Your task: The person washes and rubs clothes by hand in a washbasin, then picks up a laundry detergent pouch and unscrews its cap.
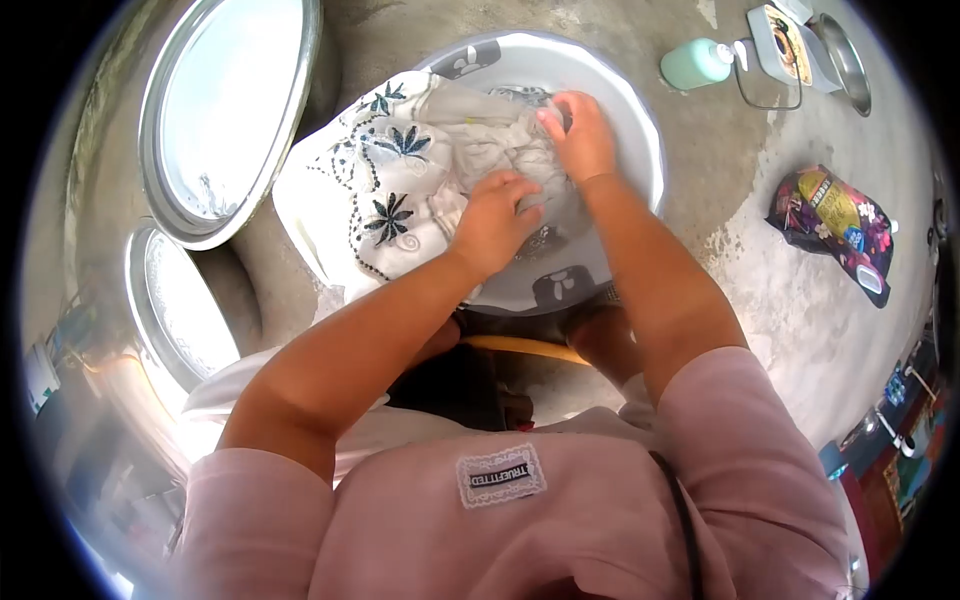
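Observation:
A white garment (pixel 375 190) with dark blue leaf embroidery hangs over the left rim of a pale grey basin (pixel 645 150). Its wet, bunched part (pixel 500 145) lies inside, in water. My left hand (pixel 497 222) is closed on the wet cloth near the middle of the basin, fingers curled. Farther back and to the right, my right hand (pixel 580 138) grips the same cloth between thumb and fingers. The fingertips of both hands are partly hidden by folds and water.
Two large metal basins (pixel 160 190) (pixel 140 270) stand at the left. On the concrete floor to the right are a green pump bottle (pixel 695 65), a container (pixel 782 45), a metal bowl (pixel 846 65) and a dark flowered detergent pouch (pixel 835 230).

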A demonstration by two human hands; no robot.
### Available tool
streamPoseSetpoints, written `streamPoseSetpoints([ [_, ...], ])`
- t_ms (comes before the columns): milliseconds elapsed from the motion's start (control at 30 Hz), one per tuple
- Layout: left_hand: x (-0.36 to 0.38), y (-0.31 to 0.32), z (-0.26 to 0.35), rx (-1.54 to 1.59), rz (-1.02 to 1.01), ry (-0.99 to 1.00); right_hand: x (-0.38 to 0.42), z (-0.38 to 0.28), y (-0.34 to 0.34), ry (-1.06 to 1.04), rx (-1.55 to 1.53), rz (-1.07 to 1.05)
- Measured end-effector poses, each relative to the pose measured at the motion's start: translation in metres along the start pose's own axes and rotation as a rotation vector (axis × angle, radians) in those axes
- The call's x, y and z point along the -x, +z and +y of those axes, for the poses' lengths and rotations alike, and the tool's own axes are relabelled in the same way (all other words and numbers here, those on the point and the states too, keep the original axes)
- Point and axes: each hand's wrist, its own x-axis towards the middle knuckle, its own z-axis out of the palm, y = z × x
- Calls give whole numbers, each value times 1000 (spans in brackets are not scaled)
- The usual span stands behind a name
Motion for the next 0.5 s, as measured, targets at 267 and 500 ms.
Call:
streamPoseSetpoints([
  [267,-6,7,-7,1308,239,-1023,52,-55,7,211,-241,-339],
  [500,-15,49,-67,1769,135,-10,77,-107,3,143,-52,-399],
])
